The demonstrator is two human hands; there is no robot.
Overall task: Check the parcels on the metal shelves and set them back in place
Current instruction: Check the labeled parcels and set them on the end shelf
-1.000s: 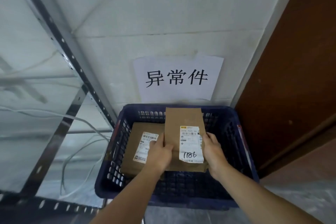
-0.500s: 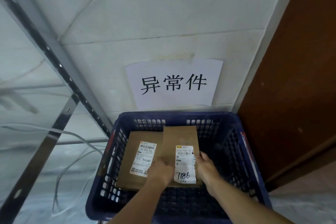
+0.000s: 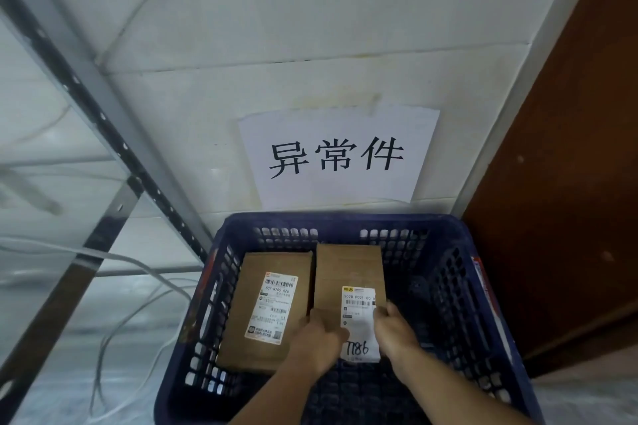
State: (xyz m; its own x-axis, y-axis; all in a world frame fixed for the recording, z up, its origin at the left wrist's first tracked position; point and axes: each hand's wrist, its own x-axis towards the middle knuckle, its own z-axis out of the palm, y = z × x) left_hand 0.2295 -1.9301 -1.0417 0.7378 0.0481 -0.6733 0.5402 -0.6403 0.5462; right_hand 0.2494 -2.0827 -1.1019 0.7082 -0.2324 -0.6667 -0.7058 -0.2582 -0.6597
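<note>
A brown cardboard parcel (image 3: 348, 272) with a white label marked 7186 sits low inside a dark blue plastic crate (image 3: 459, 286). My left hand (image 3: 317, 345) grips its near left edge and my right hand (image 3: 397, 331) grips its near right edge. A second brown parcel (image 3: 255, 317) with a barcode label lies flat in the crate, right beside it on the left.
A paper sign (image 3: 340, 155) with black characters hangs on the white tiled wall above the crate. A slotted metal shelf post (image 3: 103, 114) slants down at the left, with white cables (image 3: 131, 314) behind it. A brown wooden door (image 3: 569, 183) stands at the right.
Both hands have lowered the labelled parcel from above the crate rim down into the crate, next to the other parcel. The view has tilted downward.
</note>
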